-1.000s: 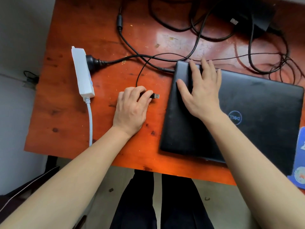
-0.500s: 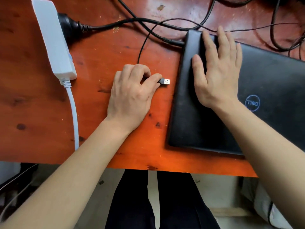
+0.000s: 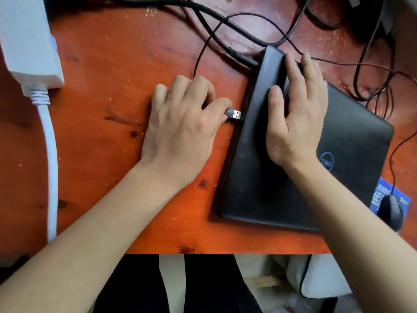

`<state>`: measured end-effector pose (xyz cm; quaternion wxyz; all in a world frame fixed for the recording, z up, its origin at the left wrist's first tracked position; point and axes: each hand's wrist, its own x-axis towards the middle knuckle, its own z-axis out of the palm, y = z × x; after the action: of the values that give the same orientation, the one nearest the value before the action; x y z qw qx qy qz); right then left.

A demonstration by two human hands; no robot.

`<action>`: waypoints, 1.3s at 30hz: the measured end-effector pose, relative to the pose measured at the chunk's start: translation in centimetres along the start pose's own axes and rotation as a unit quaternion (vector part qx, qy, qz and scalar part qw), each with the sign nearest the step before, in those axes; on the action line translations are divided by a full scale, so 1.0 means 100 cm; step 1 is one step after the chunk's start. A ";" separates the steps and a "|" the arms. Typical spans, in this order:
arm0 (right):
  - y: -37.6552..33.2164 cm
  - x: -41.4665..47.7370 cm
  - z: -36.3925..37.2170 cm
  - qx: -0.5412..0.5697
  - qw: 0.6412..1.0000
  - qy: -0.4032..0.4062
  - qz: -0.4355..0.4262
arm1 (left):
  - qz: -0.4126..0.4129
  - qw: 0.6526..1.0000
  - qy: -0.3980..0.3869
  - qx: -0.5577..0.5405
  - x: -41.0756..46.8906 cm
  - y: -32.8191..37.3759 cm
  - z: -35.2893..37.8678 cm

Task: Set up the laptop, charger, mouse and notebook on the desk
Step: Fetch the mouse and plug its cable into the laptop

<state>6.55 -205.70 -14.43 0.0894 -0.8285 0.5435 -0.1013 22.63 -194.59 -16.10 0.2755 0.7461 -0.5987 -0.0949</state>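
on the orange wooden desk (image 3: 101, 53) i see my left hand (image 3: 180, 129) lying knuckles up, thumb and forefinger pinched shut on the black body of a usb plug (image 3: 233, 114), whose metal end points right and sits just beside the left edge of the laptop (image 3: 282, 188), not quite in it as far as i can tell; a thin black cable (image 3: 200, 50) loops away from under that hand toward the back of the desk. my right hand (image 3: 293, 118) lies flat and spread on the closed black lid, fingers straight, gripping nothing, pressing near the far left corner. a thicker charger lead (image 3: 234, 53) meets the laptop at that corner. a white power strip (image 3: 27, 41) sits at the far left with its white cord (image 3: 50, 154) running toward me. to the right of the laptop a dark mouse (image 3: 391, 210) rests on a blue pad (image 3: 381, 190), partly behind my forearm
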 end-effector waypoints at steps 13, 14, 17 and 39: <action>-0.003 -0.001 0.000 0.011 1.000 0.002 0.001 | 0.006 1.000 0.011 -0.010 -0.003 -0.004 0.003; -0.003 -0.001 -0.001 0.012 1.000 0.003 0.001 | 0.015 1.000 0.008 -0.018 -0.003 -0.005 0.002; -0.002 -0.001 -0.001 0.009 1.000 0.007 0.000 | 0.038 0.998 -0.003 -0.040 -0.006 -0.006 -0.001; -0.005 -0.002 -0.001 0.003 1.000 0.009 0.001 | 0.063 0.997 -0.009 -0.051 -0.010 -0.011 0.002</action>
<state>6.94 -205.34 -14.19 0.0871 -0.8267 0.5449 -0.1097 23.17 -193.62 -17.06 0.3137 0.6911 -0.6410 -0.1144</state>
